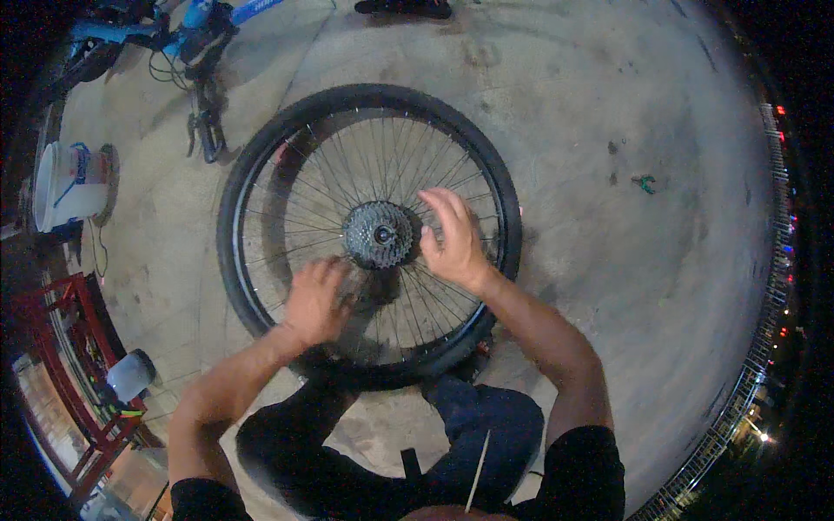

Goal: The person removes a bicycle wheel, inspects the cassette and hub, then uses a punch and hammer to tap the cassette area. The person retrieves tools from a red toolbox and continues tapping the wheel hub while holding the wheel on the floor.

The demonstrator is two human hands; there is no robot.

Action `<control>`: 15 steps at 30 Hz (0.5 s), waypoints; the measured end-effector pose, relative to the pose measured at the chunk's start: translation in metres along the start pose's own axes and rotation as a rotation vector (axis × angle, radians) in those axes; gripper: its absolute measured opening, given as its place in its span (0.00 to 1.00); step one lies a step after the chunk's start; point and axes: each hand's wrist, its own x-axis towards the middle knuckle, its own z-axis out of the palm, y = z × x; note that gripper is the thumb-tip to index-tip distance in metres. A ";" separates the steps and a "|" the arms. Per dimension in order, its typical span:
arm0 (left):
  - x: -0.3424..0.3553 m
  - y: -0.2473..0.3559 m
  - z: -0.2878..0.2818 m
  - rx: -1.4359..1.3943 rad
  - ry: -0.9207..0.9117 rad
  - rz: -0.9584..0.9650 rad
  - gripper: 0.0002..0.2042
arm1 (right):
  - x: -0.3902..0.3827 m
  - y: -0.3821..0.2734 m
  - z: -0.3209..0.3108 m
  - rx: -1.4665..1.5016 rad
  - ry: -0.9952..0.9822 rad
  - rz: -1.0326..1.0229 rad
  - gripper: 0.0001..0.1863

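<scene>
A bicycle wheel [228, 204] with a black tyre lies flat in front of me, close to my knees. At its hub sits a grey multi-ring cassette [379, 234], facing up, with thin spokes fanning out to the rim. Just right of the cassette, my right hand [452, 241] hovers with thumb and fingers apart and nothing between them. My left hand [318, 300] is over the spokes below and left of the cassette; it is slightly blurred, its fingers stretched forward and thumb apart. Neither hand appears to hold anything.
A blue bicycle frame [187, 39] with handlebar stands at the far left. A white bucket [82, 187] is on the left, above a dark red metal rack [82, 373]. A small green object [644, 183] lies on the concrete floor [625, 286] at right.
</scene>
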 end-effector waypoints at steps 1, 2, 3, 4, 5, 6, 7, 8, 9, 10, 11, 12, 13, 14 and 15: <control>-0.004 0.021 -0.012 -0.035 -0.087 0.013 0.34 | 0.003 -0.022 -0.003 0.030 0.035 0.005 0.28; -0.002 0.045 -0.021 -0.049 -0.124 0.072 0.25 | 0.008 -0.045 -0.005 0.053 0.052 0.023 0.27; 0.003 0.079 -0.042 -0.123 -0.386 0.033 0.25 | 0.009 -0.060 -0.002 0.051 0.096 0.018 0.28; -0.004 0.095 -0.032 -0.137 -0.425 0.112 0.22 | 0.009 -0.083 0.001 0.112 0.116 0.046 0.28; -0.015 0.120 -0.038 -0.221 -0.322 0.217 0.19 | 0.008 -0.107 0.005 0.190 0.132 0.070 0.28; -0.017 0.149 -0.058 -0.161 -0.506 0.194 0.16 | 0.006 -0.133 0.008 0.213 0.106 0.096 0.27; -0.039 0.160 -0.019 -0.277 -0.505 0.117 0.18 | 0.005 -0.168 0.013 0.233 0.055 0.133 0.28; -0.055 0.184 -0.028 -0.324 -0.379 0.029 0.17 | -0.005 -0.194 0.013 0.258 0.037 0.177 0.28; -0.067 0.202 -0.032 -0.374 -0.287 -0.046 0.15 | -0.011 -0.212 0.003 0.268 -0.019 0.184 0.28; -0.079 0.220 -0.036 -0.431 -0.192 -0.120 0.14 | -0.016 -0.229 -0.008 0.208 -0.013 0.132 0.28; -0.096 0.225 -0.012 -0.500 -0.141 -0.180 0.13 | -0.027 -0.245 -0.013 0.240 -0.021 0.213 0.28; -0.104 0.227 -0.009 -0.570 -0.086 -0.228 0.13 | -0.037 -0.258 -0.021 0.284 -0.054 0.325 0.28; -0.113 0.233 -0.035 -0.439 -0.250 -0.136 0.12 | -0.046 -0.272 -0.026 0.301 -0.094 0.356 0.28; -0.121 0.243 -0.067 -0.310 -0.418 -0.044 0.12 | -0.052 -0.281 -0.030 0.265 -0.140 0.314 0.28; -0.132 0.254 -0.082 -0.290 -0.487 -0.080 0.11 | -0.055 -0.290 -0.033 0.231 -0.188 0.270 0.28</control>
